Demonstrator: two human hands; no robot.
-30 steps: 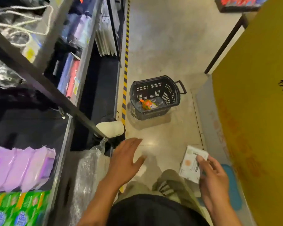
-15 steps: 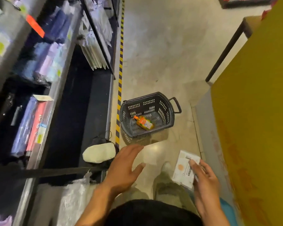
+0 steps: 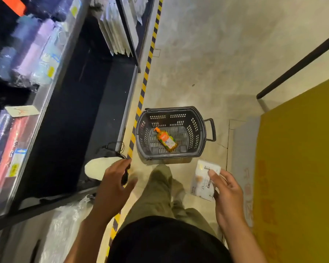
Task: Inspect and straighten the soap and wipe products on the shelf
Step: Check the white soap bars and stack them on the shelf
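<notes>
The shelf [image 3: 46,103] runs along your left, and on the floor just ahead of your feet the basket [image 3: 169,109] holds one orange soap bottle [image 3: 166,139] lying on its side. It is likely the heavier item, rigid and slick (take it round the body, not the pump). Your right hand [image 3: 226,192] pinches the wipe pack [image 3: 202,180] along one edge; it looks light and soft, so support it flat, while your left hand [image 3: 112,188] hangs spread and holds nothing.

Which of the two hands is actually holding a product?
The right hand, pinching a white pack; the left hand hovers open and empty.
</notes>
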